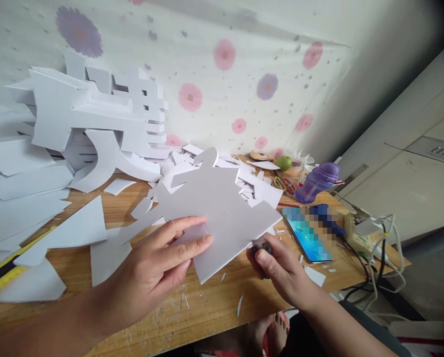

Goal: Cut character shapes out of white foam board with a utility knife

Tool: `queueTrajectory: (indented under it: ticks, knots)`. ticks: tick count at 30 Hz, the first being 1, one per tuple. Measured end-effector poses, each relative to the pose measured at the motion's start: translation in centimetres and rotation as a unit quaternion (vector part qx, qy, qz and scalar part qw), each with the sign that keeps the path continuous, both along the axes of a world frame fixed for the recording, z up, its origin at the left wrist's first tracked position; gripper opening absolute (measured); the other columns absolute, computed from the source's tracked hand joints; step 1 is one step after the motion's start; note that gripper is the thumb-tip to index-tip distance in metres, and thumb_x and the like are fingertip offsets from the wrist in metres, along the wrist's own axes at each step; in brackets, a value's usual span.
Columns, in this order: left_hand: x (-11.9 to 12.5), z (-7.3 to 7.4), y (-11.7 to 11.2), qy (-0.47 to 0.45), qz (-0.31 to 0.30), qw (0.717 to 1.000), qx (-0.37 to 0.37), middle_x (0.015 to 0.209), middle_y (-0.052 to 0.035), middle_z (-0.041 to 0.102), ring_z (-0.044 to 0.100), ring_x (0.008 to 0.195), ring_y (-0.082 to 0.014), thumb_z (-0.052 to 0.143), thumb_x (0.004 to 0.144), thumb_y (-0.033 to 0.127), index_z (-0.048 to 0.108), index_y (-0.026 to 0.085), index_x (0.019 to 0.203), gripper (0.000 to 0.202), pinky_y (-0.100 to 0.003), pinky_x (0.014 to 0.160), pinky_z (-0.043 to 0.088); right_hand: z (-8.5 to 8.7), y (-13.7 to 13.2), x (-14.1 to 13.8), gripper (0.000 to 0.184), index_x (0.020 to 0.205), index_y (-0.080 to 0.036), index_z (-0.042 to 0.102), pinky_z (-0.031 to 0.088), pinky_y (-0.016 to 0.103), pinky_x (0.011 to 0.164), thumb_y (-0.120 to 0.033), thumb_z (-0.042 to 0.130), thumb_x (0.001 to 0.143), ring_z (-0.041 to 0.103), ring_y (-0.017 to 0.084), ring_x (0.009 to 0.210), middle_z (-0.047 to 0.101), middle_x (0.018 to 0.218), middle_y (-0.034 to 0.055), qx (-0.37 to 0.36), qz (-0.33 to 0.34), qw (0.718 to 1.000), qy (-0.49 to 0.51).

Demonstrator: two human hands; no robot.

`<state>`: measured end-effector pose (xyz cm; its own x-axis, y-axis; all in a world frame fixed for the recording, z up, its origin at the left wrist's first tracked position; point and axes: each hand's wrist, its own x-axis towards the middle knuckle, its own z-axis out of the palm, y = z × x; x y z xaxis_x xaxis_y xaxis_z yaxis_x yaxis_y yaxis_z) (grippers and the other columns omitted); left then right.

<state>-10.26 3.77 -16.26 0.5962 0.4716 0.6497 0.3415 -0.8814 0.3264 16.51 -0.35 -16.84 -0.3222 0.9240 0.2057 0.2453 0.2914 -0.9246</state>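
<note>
A white foam board piece point(222, 198) with a rounded tab and cut-out edges is tilted above the table in front of me. My left hand point(162, 253) grips its near left part, two digits lying on the top face and the other fingers curled lower down. At the board's near right edge, my right hand point(281, 267) is closed around a black-handled cutter point(262, 246). The cutter's tip is close to that edge; its blade is mostly hidden, and I cannot tell whether it touches.
A white foam board model point(95, 109) and loose sheets point(25, 173) fill the left. Offcuts point(177, 161) lie behind the held piece. To the right are scissors point(289, 186), a purple bottle point(316, 182), a phone point(307, 235), a blue-handled tool point(326, 220) and a power strip point(363, 238) with cables.
</note>
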Motion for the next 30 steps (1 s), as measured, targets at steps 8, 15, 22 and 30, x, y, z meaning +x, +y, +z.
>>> queueTrajectory:
  ticks: [8, 15, 22, 30]
  knots:
    - [0.05, -0.13, -0.09, -0.014, -0.023, 0.999, -0.033, 0.136, -0.0086, 0.048, 0.056, 0.095, -0.007, 0.041, 0.091, -0.002, 0.055, 0.023, 0.132, 0.05, -0.013, 0.077, 0.048, 0.24, -0.14, 0.06, 0.039, 0.077, -0.02, 0.048, 0.033, 0.024, 0.054, -0.052, 0.041, 0.098, 0.041, 0.011, 0.057, 0.045, 0.064, -0.0032, 0.033, -0.024, 0.999, -0.011]
    - [-0.01, -0.14, -0.07, -0.015, -0.025, 0.998, -0.049, 0.137, -0.0085, 0.048, 0.056, 0.101, -0.008, 0.042, 0.09, -0.003, 0.056, 0.023, 0.132, 0.051, -0.01, 0.072, 0.049, -0.05, -0.11, -0.38, 0.035, 0.08, -0.02, 0.048, 0.034, 0.024, 0.052, -0.049, 0.042, 0.098, 0.041, 0.011, 0.057, 0.044, 0.067, -0.0028, 0.034, 0.002, 0.999, -0.029]
    - [0.04, 0.09, -0.21, -0.025, -0.02, 0.999, -0.029, 0.134, -0.008, 0.051, 0.056, 0.098, -0.0072, 0.042, 0.09, -0.002, 0.059, 0.022, 0.128, 0.048, -0.014, 0.08, 0.048, -0.03, -0.22, -0.63, 0.034, 0.087, -0.019, 0.053, 0.035, 0.025, 0.059, -0.049, 0.042, 0.098, 0.044, 0.012, 0.063, 0.049, 0.072, -0.0012, 0.046, 0.021, 0.996, -0.073]
    - [-0.03, -0.06, -0.27, -0.013, -0.008, 0.999, -0.036, 0.135, -0.0084, 0.051, 0.056, 0.09, -0.0078, 0.043, 0.089, -0.002, 0.059, 0.024, 0.128, 0.049, -0.016, 0.072, 0.049, -0.1, -0.25, -0.71, 0.03, 0.091, -0.02, 0.054, 0.036, 0.025, 0.061, -0.047, 0.041, 0.099, 0.045, 0.012, 0.065, 0.051, 0.074, -0.0012, 0.058, 0.016, 0.995, -0.084]
